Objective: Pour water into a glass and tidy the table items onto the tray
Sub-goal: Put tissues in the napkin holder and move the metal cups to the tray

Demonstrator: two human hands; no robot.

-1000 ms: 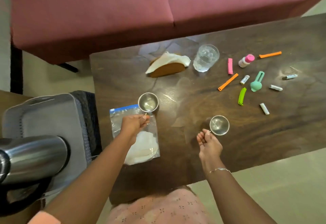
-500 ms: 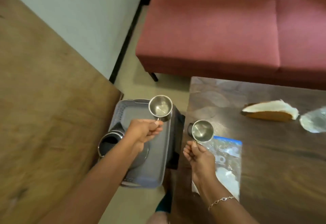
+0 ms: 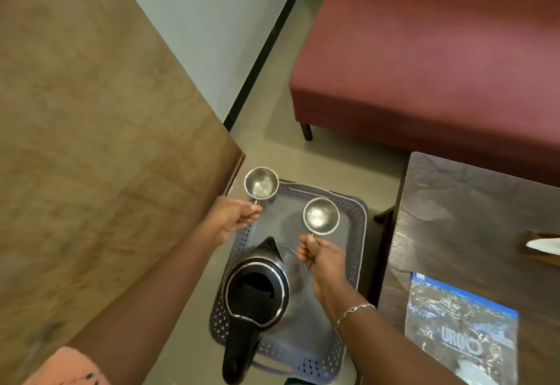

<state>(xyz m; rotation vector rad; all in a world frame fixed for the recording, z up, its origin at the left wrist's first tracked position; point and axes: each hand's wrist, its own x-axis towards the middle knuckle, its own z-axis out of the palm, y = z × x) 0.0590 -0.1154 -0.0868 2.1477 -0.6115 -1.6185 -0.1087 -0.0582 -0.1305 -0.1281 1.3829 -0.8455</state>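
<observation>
Tray [image 3: 354, 234]: grey, perforated rim, set low beside the dark table, its near-left part taken up by a steel kettle.
Kettle [image 3: 256, 289]: steel body, black lid and black handle, spout pointing away from the person, standing on the tray.
Left hand [image 3: 235, 218]: fingers pinched closed on the small handle of a steel cup, held above the tray's far-left corner.
Left cup [image 3: 261, 183]: small, round, shiny, mouth up, partly over the tray's rim; whether it holds anything is not clear.
Right hand [image 3: 322, 256]: fingers pinched closed on the handle of a second steel cup; a thin bracelet sits on the wrist.
Right cup [image 3: 321, 216]: same kind, mouth up, held over the tray's bare middle, apart from the left cup.
Table [image 3: 454, 218]: dark wood, at right, carrying a clear zip bag [image 3: 460, 327] with a blue strip near its near edge.
Room: pale floor, a maroon sofa [image 3: 424, 66] on dark legs behind the table, a light wall with black skirting, and a large brown wooden panel [image 3: 91, 142] filling the left side.
</observation>
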